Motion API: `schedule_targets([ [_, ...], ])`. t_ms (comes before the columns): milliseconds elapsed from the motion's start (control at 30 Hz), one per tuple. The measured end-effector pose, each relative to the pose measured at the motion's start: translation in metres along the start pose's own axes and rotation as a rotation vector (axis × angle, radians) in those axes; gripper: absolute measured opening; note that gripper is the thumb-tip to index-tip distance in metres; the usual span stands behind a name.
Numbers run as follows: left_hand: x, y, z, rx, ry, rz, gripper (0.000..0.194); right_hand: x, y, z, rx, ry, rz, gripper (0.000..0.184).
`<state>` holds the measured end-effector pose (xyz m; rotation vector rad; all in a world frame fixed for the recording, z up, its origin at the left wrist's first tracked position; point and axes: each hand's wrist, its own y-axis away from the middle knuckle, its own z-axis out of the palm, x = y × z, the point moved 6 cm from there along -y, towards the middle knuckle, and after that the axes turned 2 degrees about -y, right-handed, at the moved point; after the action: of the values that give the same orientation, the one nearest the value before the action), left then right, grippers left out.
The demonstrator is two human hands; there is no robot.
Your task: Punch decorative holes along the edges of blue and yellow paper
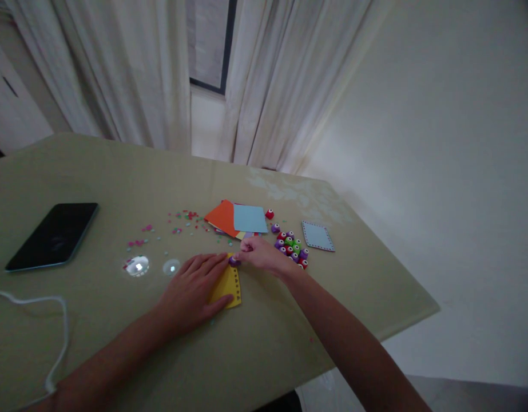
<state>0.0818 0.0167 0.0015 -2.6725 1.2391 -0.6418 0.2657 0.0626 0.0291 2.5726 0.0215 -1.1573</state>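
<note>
1. Head view, left hand (197, 294): palm down, fingers extended and close together, thumb apart. Lies flat on the yellow sheet (223, 289); nothing gripped.
2. Head view, right hand (261, 254): fingers curled in, contact at the small purple piece (234, 261). Gripping it or only pressing: cannot tell.
3. Key relation: purple piece sits at the far right corner of the yellow sheet, just off the left fingertips and to the left of the right knuckles. Right hand is nearer, touching. Row of dark marks runs near-to-far along the sheet's right edge, purple piece at its far end. Sheet's long axis unclear; left part is covered.
4. Around it, same view: cluster of eyed pieces (292, 247) just right of the right hand; loose coloured sheets (250, 218) beyond; blue card (317, 236) with marked edges farther right, all on the worktop (353, 303).
</note>
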Motion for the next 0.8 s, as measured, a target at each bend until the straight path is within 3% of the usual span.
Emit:
schedule_targets([
  [200,0.003,-0.001,-0.003,-0.04,-0.033,-0.007,0.072,-0.006,0.015,0.0,0.112,-0.18,-0.07,0.017],
  [300,0.003,0.0,-0.003,-0.036,-0.045,-0.012,0.071,-0.008,0.028,-0.004,0.173,0.008,-0.04,0.01],
  [400,0.002,0.002,-0.001,-0.023,-0.047,-0.005,0.073,-0.005,0.041,-0.023,0.322,0.254,0.057,0.006],
  [533,0.001,0.003,0.001,0.003,-0.046,0.001,0.077,-0.001,0.047,-0.04,0.378,0.336,0.097,0.01],
  [800,-0.001,0.006,0.002,0.005,-0.064,0.023,0.074,0.01,0.028,-0.022,0.386,0.486,0.048,0.013],
])
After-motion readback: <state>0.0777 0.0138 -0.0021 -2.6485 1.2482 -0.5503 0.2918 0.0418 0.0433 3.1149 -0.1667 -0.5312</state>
